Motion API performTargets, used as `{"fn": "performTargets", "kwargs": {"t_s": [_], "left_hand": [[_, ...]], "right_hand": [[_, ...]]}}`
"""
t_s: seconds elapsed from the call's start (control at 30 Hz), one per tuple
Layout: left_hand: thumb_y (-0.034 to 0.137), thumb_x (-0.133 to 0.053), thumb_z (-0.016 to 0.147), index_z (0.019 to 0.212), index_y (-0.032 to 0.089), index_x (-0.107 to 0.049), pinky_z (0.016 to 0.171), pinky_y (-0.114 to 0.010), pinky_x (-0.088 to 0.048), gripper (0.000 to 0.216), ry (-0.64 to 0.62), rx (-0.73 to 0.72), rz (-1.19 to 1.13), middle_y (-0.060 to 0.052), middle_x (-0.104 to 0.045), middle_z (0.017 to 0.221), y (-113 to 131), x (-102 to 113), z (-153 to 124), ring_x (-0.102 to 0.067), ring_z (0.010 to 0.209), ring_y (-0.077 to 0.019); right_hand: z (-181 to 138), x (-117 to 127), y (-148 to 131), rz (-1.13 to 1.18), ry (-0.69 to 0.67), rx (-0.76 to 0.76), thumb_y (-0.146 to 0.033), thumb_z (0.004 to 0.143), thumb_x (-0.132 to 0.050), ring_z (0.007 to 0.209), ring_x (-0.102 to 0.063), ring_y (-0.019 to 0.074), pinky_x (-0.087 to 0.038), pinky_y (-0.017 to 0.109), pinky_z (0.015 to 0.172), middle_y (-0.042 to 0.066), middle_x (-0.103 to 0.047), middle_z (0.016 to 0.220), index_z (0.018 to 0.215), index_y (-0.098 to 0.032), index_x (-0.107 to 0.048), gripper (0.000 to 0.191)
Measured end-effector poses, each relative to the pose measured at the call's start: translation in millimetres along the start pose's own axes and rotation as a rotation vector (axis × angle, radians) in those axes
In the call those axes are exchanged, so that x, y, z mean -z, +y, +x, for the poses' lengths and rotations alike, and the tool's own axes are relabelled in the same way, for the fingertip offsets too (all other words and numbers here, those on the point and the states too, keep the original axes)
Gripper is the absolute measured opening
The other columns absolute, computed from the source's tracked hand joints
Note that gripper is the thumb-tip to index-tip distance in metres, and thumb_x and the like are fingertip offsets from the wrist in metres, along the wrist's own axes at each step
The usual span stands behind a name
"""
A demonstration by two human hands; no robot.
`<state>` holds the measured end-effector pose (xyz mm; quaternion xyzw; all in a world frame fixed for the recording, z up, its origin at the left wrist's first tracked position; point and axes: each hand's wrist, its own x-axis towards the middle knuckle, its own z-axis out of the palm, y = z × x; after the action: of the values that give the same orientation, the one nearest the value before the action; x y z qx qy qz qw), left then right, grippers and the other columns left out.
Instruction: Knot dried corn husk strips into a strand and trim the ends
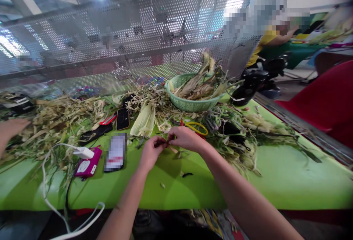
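My left hand [153, 149] and my right hand [183, 138] meet above the green table, fingertips pinched together. Between them is a thin tan husk strip [173, 149], its end poking out below the right fingers; most of it is hidden. Just beyond the hands lies a pale corn husk [145, 119], spread like a fan. A yellow-handled tool [197, 126] lies behind my right wrist. Small dark scraps [187, 175] rest on the table in front of my hands.
A green basket [190, 104] of dry husks stands at the back before a perforated metal screen [124, 45]. Husk heaps [60, 122] spread left and right. Two phones [122, 118] and a magenta power strip [88, 163] with a white cable lie left. Another person's hand [12, 131] shows at far left.
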<state>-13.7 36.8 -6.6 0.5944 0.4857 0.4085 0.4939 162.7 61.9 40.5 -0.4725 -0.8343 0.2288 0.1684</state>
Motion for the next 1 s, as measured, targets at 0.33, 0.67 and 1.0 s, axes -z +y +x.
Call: {"fn": "performTargets", "kwargs": {"t_s": [0.33,0.67,1.0], "left_hand": [[0.020,-0.063,0.072,0.080,0.015,-0.062,0.063,-0.022,-0.042,0.009,0.002,0.001,-0.032,-0.001,-0.063,0.073,1.1,0.0,-0.6,-0.057,0.069,-0.0134],[0.019,-0.063,0.071,0.078,0.015,-0.063,0.068,-0.024,-0.043,0.008,0.007,-0.017,-0.026,-0.002,-0.065,0.073,-0.2,0.6,0.6,-0.059,0.072,-0.0147],[0.015,-0.065,0.066,0.073,0.016,-0.063,0.066,-0.025,-0.045,0.008,0.055,0.008,-0.007,0.000,-0.064,0.068,6.0,-1.4,-1.4,-0.059,0.066,-0.0140]], "right_hand": [[-2.6,5.2,-6.5,-0.039,-0.022,0.010,-0.019,0.075,-0.058,0.070,-0.059,0.0146,-0.034,0.021,0.057,0.003,-0.070,0.078,0.080,-0.018,-0.070,0.012],[-2.2,3.1,-6.7,-0.057,-0.042,0.010,-0.016,0.074,-0.057,0.068,-0.058,0.0150,-0.031,0.022,0.057,0.004,-0.069,0.076,0.075,-0.017,-0.070,0.013],[-2.2,5.2,-4.5,0.036,-0.044,0.046,-0.019,0.076,-0.060,0.069,-0.059,0.0143,-0.035,0.021,0.059,0.002,-0.069,0.076,0.079,-0.017,-0.070,0.011]]}}
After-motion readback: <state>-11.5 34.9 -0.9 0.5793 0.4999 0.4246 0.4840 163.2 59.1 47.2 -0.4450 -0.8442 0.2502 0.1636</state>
